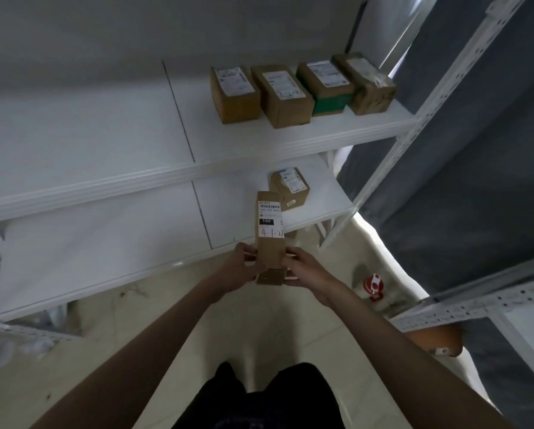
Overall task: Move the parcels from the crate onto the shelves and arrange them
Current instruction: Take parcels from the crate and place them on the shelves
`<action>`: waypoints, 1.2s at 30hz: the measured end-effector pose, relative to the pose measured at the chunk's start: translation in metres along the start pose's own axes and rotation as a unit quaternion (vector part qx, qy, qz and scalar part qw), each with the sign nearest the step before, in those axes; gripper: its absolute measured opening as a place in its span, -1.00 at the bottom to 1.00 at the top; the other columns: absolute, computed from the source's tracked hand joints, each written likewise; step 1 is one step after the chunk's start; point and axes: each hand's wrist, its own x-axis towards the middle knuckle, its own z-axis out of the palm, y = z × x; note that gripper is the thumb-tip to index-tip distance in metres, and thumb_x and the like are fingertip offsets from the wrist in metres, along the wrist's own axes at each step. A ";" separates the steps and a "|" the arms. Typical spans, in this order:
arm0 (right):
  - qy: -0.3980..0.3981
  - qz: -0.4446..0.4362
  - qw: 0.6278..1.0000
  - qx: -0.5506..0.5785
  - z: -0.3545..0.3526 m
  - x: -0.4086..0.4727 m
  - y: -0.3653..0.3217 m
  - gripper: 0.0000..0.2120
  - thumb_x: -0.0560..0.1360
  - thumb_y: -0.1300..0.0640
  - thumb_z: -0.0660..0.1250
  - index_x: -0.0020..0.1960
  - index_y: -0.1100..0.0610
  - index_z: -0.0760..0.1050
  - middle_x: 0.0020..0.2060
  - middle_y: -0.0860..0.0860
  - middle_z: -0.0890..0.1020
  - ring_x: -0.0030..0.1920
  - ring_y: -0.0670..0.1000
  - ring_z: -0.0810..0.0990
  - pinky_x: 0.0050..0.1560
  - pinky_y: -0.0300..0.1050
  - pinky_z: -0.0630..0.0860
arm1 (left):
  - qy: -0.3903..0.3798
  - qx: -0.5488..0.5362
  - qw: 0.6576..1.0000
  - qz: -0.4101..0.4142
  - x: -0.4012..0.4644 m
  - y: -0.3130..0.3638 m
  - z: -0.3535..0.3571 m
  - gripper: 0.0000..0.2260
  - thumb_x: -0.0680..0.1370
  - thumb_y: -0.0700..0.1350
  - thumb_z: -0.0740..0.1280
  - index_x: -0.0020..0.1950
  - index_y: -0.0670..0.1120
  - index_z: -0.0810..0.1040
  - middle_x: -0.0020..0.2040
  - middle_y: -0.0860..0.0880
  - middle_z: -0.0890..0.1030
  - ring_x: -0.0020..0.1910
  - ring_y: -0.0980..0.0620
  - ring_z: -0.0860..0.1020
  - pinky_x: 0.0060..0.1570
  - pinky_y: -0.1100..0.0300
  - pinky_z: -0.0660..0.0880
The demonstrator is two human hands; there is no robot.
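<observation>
We are holding a tall, narrow box (269,239) upright in front of the lower shelf (104,243), our left hand (238,267) and right hand (303,274) clamping its bottom end from either side. It is looking light and stiff, plain cardboard, so pinching the flat sides low down is working, though a grip nearer the middle would steady it. Both arms are reaching forward, nearly straight. Beyond, one parcel (290,188) is sitting on that shelf; four boxes (299,88) are lining the upper shelf (135,140).
</observation>
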 end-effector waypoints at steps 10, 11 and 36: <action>-0.069 0.013 0.996 -0.057 -0.075 0.149 -0.015 -0.61 0.56 -0.04 0.39 0.34 0.05 0.47 0.14 0.02 0.65 0.05 -0.04 0.67 0.03 -0.18 0.61 | 0.067 -0.012 0.996 -0.061 0.125 0.023 0.025 -0.60 0.56 -0.06 0.38 0.30 -0.11 0.30 0.21 -0.07 0.52 0.11 -0.05 0.57 0.14 -0.01 0.56; -0.077 0.015 0.994 -0.072 -0.083 0.165 -0.015 -0.61 0.57 -0.03 0.38 0.35 0.04 0.45 0.16 0.04 0.64 0.06 -0.03 0.67 0.06 -0.17 0.61 | 0.075 -0.020 0.995 -0.069 0.138 0.023 0.030 -0.60 0.57 -0.06 0.38 0.31 -0.10 0.30 0.21 -0.06 0.52 0.11 -0.05 0.57 0.15 -0.01 0.56; -0.139 0.036 0.979 -0.145 -0.138 0.474 0.087 -0.59 0.57 0.17 0.33 0.40 0.06 0.42 0.18 0.10 0.61 0.02 0.01 0.63 -0.26 -0.26 0.56 | 0.143 0.041 0.979 -0.138 0.423 -0.093 0.080 -0.60 0.56 -0.06 0.38 0.27 -0.13 0.28 0.36 -0.15 0.47 0.27 -0.18 0.49 0.12 0.01 0.48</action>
